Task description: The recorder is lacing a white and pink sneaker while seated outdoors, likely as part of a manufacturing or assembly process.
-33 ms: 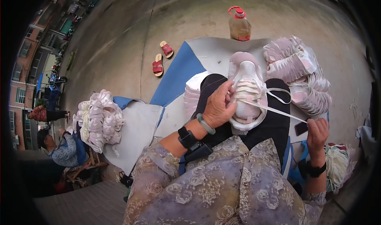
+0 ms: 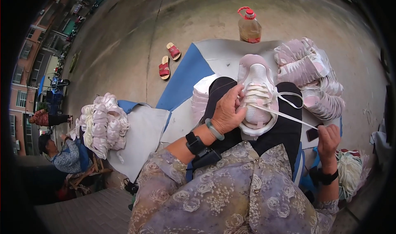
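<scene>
A pale pink and white sneaker upper (image 2: 259,96) rests across my black-trousered thighs, its toe end toward me. White laces criss-cross its front. My left hand (image 2: 229,110) is closed on its left edge, thumb and fingers close to the lace rows. Off to the right, my right hand (image 2: 328,140) pinches the end of a white shoelace (image 2: 295,115), which runs taut from the upper. Another length of lace loops loosely over my right thigh.
Stacks of similar uppers (image 2: 309,75) lie at the right on a grey-and-blue sheet (image 2: 181,79). An oil bottle (image 2: 249,28) stands beyond, with red slippers (image 2: 164,68) to the left. A bundle of white laces (image 2: 350,172) sits lower right. A seated person (image 2: 68,155) works beside another pile (image 2: 105,124).
My right hand has drawn in very slightly to the left, still pinching the lace. Otherwise the scene looks the same.
</scene>
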A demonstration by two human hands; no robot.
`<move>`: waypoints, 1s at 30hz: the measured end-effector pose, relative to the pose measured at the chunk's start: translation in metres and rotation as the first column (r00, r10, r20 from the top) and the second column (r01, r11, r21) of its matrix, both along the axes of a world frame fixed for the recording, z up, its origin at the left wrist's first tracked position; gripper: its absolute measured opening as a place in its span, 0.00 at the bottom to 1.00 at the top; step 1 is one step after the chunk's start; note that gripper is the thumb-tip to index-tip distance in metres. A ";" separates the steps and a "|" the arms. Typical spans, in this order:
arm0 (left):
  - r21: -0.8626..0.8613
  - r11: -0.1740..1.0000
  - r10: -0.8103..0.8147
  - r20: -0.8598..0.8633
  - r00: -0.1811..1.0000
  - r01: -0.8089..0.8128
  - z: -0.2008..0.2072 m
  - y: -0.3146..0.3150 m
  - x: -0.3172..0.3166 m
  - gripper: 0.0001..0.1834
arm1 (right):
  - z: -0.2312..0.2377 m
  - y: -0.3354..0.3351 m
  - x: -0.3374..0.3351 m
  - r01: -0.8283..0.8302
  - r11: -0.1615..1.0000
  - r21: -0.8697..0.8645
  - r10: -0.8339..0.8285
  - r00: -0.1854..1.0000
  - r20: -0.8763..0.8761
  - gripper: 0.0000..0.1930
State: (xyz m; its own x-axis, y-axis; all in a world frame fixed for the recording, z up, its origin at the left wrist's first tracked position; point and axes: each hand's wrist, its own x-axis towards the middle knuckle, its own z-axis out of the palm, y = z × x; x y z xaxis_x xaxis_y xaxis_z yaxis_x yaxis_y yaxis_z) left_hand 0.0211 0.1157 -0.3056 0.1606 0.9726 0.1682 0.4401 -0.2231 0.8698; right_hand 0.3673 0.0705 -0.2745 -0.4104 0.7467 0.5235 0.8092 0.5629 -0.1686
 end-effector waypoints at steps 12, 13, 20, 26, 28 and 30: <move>0.397 0.908 -0.026 -0.268 0.963 0.135 0.021 0.004 0.028 0.06 | 0.007 0.035 -0.123 -0.297 0.914 -0.276 0.159 0.889 -0.429 0.22; 0.433 0.887 -0.020 -0.307 0.951 0.158 0.021 0.005 0.032 0.06 | 0.007 0.037 -0.132 -0.245 0.941 -0.231 0.172 0.939 -0.297 0.23; 0.392 0.912 0.010 -0.320 0.947 0.123 0.012 0.002 0.041 0.06 | -0.017 0.037 -0.130 -0.158 0.964 -0.214 0.116 0.973 -0.198 0.22; 0.397 0.905 -0.005 -0.351 0.937 0.154 0.013 0.005 0.045 0.06 | -0.020 0.036 -0.134 -0.108 0.975 -0.196 0.048 0.957 -0.286 0.16; 0.390 0.909 0.000 -0.351 0.936 0.146 0.009 0.007 0.048 0.07 | -0.022 0.035 -0.136 -0.104 0.973 -0.205 0.042 0.957 -0.286 0.15; 0.383 0.913 0.001 -0.349 0.937 0.142 0.008 0.008 0.048 0.07 | -0.023 0.036 -0.137 -0.094 0.972 -0.216 0.030 0.958 -0.284 0.15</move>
